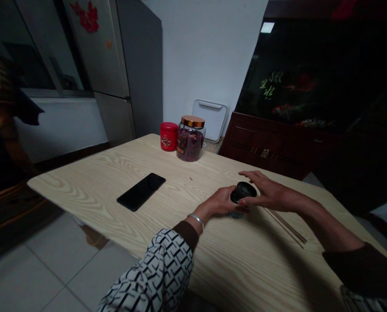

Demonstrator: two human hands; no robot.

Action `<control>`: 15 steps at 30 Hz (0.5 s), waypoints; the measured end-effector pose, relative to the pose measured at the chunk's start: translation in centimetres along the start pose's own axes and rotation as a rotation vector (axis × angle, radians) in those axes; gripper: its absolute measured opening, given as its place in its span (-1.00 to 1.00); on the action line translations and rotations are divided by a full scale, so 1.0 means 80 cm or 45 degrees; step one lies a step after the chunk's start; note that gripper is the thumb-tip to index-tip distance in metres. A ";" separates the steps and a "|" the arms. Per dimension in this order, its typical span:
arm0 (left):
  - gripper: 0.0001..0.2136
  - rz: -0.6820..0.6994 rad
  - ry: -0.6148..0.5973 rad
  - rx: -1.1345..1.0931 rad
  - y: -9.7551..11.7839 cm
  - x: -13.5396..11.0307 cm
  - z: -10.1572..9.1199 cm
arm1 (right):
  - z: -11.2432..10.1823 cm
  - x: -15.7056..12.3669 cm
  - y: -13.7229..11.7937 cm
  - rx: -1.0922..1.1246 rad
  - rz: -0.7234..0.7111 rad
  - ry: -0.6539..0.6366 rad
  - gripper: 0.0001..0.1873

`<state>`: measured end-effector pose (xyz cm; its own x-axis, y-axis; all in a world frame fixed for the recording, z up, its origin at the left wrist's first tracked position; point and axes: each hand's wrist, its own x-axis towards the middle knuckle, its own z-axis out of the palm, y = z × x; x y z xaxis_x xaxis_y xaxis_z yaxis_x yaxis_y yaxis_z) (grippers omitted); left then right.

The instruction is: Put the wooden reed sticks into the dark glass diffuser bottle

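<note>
A small glass jar (235, 214) with a black top (246, 189) stands on the wood-patterned table, right of the middle. My left hand (222, 200) is wrapped round its side, and the fingers partly cover it. Around the black top is my right hand (271, 190), its fingers stretched out beyond the far side and its thumb at the near edge. The fingers look apart from the top, though I cannot tell whether the thumb touches it. Thin wooden sticks, like chopsticks (289, 227), lie on the table beneath my right forearm.
A black phone (141, 192) lies on the table (92, 177) to the left. At the far edge stand a red canister (169, 138) and a large clear jar (190, 145) with a copper-coloured lid. Behind are a fridge (144, 73) and an aquarium (297, 86). A person (1, 125) is at far left.
</note>
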<state>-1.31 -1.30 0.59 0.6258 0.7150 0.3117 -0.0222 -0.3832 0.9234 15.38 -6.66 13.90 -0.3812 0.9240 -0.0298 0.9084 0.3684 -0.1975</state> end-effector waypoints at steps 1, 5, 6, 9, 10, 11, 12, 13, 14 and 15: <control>-0.41 -0.002 -0.009 0.004 0.000 0.000 0.000 | 0.002 0.001 -0.002 -0.065 0.083 0.009 -0.13; -0.46 -0.030 -0.012 0.052 0.000 -0.001 -0.001 | 0.001 0.003 -0.005 -0.168 0.065 -0.051 -0.36; -0.45 -0.033 -0.002 0.069 0.000 -0.001 -0.001 | -0.002 0.002 -0.005 -0.132 -0.019 -0.059 -0.32; -0.42 -0.032 0.014 0.109 0.003 -0.001 -0.002 | -0.007 0.000 -0.007 -0.055 -0.158 -0.029 -0.04; -0.41 -0.027 0.009 0.110 0.004 -0.001 -0.002 | -0.006 0.000 -0.008 -0.073 -0.124 -0.009 -0.02; -0.42 -0.020 0.001 0.105 0.005 -0.001 -0.002 | -0.005 0.001 -0.009 -0.109 -0.064 0.003 -0.06; -0.43 -0.012 -0.010 0.092 0.005 -0.001 -0.003 | -0.003 0.003 -0.009 -0.151 0.000 0.005 -0.15; -0.45 -0.006 -0.019 0.077 0.005 -0.001 -0.003 | -0.002 0.005 -0.010 -0.186 0.046 -0.002 -0.26; -0.46 -0.005 -0.025 0.065 0.005 -0.001 -0.003 | -0.002 0.007 -0.010 -0.201 0.058 -0.011 -0.37; -0.46 -0.013 -0.026 0.058 0.004 -0.001 -0.003 | -0.003 0.009 -0.009 -0.188 0.037 -0.010 -0.46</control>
<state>-1.54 -1.37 0.90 0.6414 0.7072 0.2974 0.0197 -0.4027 0.9151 14.46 -6.21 14.22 -0.3551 0.9339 -0.0413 0.9343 0.3530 -0.0503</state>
